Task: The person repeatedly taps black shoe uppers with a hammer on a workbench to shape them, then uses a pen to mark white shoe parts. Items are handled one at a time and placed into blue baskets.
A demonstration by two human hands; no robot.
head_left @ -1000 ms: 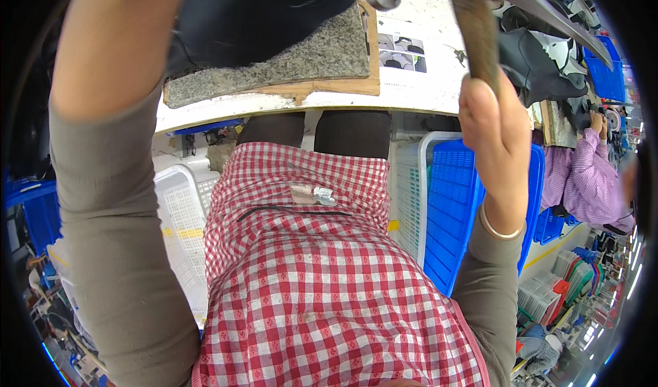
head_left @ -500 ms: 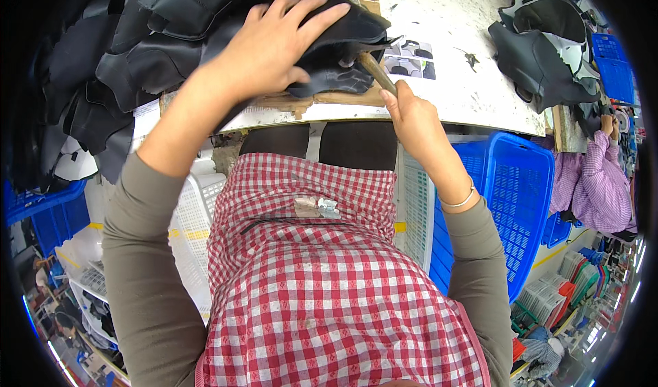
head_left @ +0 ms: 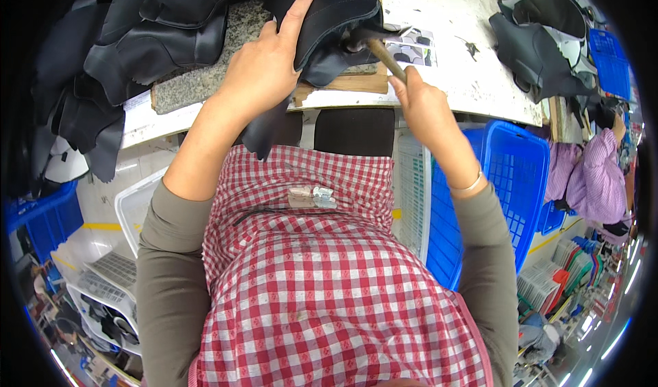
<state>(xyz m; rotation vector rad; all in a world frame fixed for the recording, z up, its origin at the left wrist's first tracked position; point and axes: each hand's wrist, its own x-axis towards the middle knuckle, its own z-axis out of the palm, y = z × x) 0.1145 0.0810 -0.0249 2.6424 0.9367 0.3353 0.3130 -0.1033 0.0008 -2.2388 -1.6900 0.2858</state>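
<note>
Compared with half a second ago, the left hand (head_left: pixel 264 68) is sitting nearer the table's (head_left: pixel 456 78) front edge. Its index finger is stretching over the black piece (head_left: pixel 336 6); I cannot tell whether the hand is gripping. The piece is lying over the stone slab (head_left: pixel 181 92) near that edge. The right hand (head_left: pixel 421 106) is gripping the hammer (head_left: pixel 388 59), whose head is reaching the piece's right end.

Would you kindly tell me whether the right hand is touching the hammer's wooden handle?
Touching: the head view shows the right hand closed around the wooden handle's near end.
</note>
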